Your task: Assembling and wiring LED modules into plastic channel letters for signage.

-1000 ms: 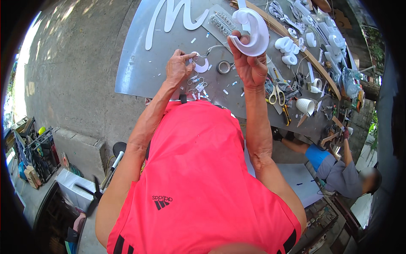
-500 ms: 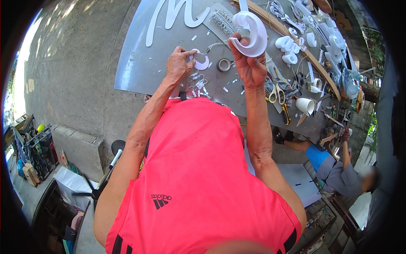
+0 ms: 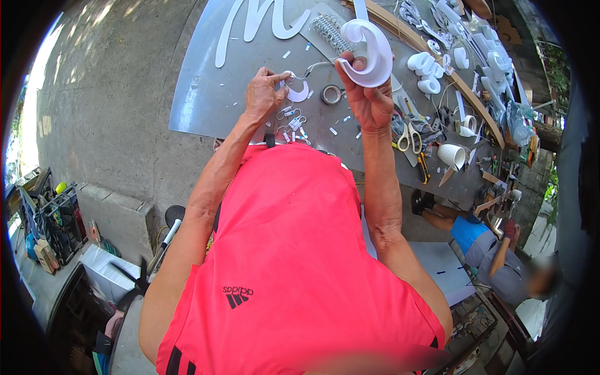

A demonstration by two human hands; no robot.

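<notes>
At the table's near side, my left hand [image 3: 265, 94] pinches the upper end of a small flat white curved piece [image 3: 299, 94] between thumb and fingers. A thin wire [image 3: 310, 70] leads from these fingertips toward my right hand [image 3: 370, 94]. My right hand is raised, closed round the lower edge of a white hollow comma-shaped letter piece [image 3: 379, 59] with raised side walls. Below my left hand lie several small white light modules on wires [image 3: 295, 123]. A roll of tape [image 3: 330, 95] sits between my hands.
On the grey metal table [image 3: 206, 94] lie a large white script letter [image 3: 253, 25], a wire coil [image 3: 331, 31], scissors [image 3: 409, 139], a yellow cutter [image 3: 424, 169], a white cup-shaped thing [image 3: 451, 156] and white rolls [image 3: 428, 84]. A wooden strip [image 3: 475, 106] crosses the right. A co-worker [image 3: 494, 250] is at lower right.
My right hand and the comma-shaped piece have shifted very slightly left. My left hand has stayed nearly still. The co-worker at lower right has changed posture, with the arms moved.
</notes>
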